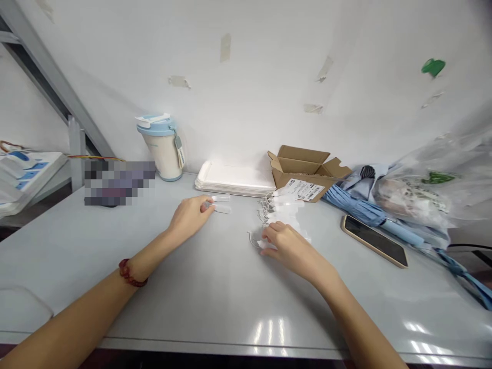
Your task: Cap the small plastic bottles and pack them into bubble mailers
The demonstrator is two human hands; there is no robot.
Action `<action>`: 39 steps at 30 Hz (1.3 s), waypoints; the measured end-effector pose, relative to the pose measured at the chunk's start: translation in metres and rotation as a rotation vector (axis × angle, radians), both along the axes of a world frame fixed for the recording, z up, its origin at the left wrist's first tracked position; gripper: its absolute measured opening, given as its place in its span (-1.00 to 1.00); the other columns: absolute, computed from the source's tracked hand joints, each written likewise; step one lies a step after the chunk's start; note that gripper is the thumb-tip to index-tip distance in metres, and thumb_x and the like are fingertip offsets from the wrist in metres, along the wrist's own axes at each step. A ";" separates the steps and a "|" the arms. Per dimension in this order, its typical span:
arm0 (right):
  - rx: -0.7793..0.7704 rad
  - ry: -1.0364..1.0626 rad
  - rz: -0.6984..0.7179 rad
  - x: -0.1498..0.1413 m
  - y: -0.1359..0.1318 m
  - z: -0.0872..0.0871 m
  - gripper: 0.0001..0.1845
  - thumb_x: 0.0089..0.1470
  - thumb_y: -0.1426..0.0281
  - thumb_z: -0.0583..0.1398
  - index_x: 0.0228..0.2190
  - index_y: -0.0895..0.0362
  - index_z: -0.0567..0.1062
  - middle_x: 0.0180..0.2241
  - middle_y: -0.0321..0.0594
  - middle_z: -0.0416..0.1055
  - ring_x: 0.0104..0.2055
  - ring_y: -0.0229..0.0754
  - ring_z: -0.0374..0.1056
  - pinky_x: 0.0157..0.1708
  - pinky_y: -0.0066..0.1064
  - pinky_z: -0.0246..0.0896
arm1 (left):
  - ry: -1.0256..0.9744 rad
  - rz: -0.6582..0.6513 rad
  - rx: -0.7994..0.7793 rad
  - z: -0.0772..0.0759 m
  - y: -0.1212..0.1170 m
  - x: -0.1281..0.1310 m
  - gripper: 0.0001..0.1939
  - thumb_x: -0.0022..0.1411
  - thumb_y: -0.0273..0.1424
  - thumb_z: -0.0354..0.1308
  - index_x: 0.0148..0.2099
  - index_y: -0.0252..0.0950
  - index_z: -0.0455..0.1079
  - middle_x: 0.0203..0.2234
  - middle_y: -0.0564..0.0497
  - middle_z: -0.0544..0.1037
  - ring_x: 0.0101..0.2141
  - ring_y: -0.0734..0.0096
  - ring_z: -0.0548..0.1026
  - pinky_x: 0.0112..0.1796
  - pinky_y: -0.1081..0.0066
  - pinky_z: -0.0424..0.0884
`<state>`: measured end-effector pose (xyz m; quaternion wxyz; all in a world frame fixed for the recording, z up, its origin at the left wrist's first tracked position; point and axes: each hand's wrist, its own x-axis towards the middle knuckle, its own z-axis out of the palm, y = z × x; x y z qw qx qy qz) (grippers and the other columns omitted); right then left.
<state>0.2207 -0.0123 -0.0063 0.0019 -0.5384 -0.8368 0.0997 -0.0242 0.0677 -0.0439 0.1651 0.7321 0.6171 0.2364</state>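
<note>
My left hand (pixel 190 215) is closed in a pinch on a small translucent white strip (pixel 223 209) that sticks out to the right of the fingertips. A second such strip (pixel 221 198) lies just beyond, against or close to the fingers. At the right, a row of small white packets with thin cords (pixel 288 207) runs back toward a cardboard box. My right hand (pixel 286 243) bends over the near end of that row. Its thumb and fingers are curled around the nearest white corded packet (pixel 263 244), mostly hidden under the hand.
Behind stand a stack of white trays (pixel 234 179), an open cardboard box (pixel 303 171) and a cream tumbler with a blue lid (pixel 163 151). To the right lie a phone (pixel 374 241), a folded blue umbrella (pixel 357 207) and plastic bags (pixel 418 192). A pale wall (pixel 246 113) bounds the table.
</note>
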 end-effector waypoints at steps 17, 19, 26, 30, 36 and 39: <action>-0.036 -0.007 0.052 -0.006 -0.002 -0.002 -0.94 0.07 0.51 0.20 -0.34 0.22 0.48 -0.29 -0.07 0.42 -0.22 -0.09 0.32 -0.26 -0.35 0.18 | 0.215 0.012 0.074 -0.011 0.005 0.001 -0.59 0.26 -0.33 -0.06 0.10 -0.24 0.39 -0.24 -0.09 0.58 -0.27 0.13 0.51 -0.37 0.35 0.32; -0.010 -0.009 0.069 -0.007 -0.002 -0.005 -0.94 0.08 0.53 0.18 -0.35 0.22 0.47 -0.30 -0.07 0.42 -0.21 -0.08 0.32 -0.25 -0.33 0.18 | 0.207 0.023 0.081 -0.009 0.004 0.001 -0.57 0.26 -0.34 -0.07 0.13 -0.24 0.36 -0.26 -0.09 0.59 -0.28 0.13 0.51 -0.37 0.35 0.31; 0.144 0.094 0.129 -0.008 0.000 -0.021 -0.91 0.13 0.53 0.10 -0.32 0.22 0.41 -0.31 -0.06 0.38 -0.26 -0.09 0.29 -0.27 -0.27 0.22 | -0.068 -0.207 -0.006 0.002 -0.017 0.013 -0.57 0.22 -0.30 -0.05 0.06 -0.31 0.41 -0.57 0.06 0.46 -0.52 0.34 0.39 -0.42 0.42 0.28; 0.218 0.239 0.114 -0.008 0.001 -0.025 -0.90 0.16 0.52 0.06 -0.27 0.20 0.36 -0.28 -0.06 0.37 -0.26 -0.10 0.30 -0.28 -0.28 0.25 | -0.278 -0.348 -0.248 0.005 -0.035 0.026 -0.56 0.23 -0.29 -0.07 0.07 -0.33 0.39 -0.51 0.05 0.44 -0.53 0.40 0.39 -0.46 0.45 0.31; 0.221 0.452 0.062 -0.010 0.000 -0.026 -0.84 0.21 0.46 0.01 -0.18 0.19 0.33 -0.22 -0.04 0.37 -0.26 -0.12 0.34 -0.28 -0.28 0.27 | -0.391 -0.391 -0.299 0.006 -0.048 0.035 -0.59 0.22 -0.33 -0.04 0.08 -0.32 0.34 -0.38 0.01 0.48 -0.51 0.44 0.44 -0.41 0.44 0.35; 0.211 0.523 0.032 -0.011 0.000 -0.027 -0.80 0.23 0.44 -0.02 -0.15 0.18 0.33 -0.23 -0.04 0.38 -0.25 -0.12 0.34 -0.28 -0.29 0.27 | -0.330 -0.395 -0.243 0.007 -0.049 0.036 -0.64 0.22 -0.28 -0.01 -0.01 -0.33 0.40 -0.46 0.03 0.48 -0.50 0.42 0.43 -0.43 0.44 0.33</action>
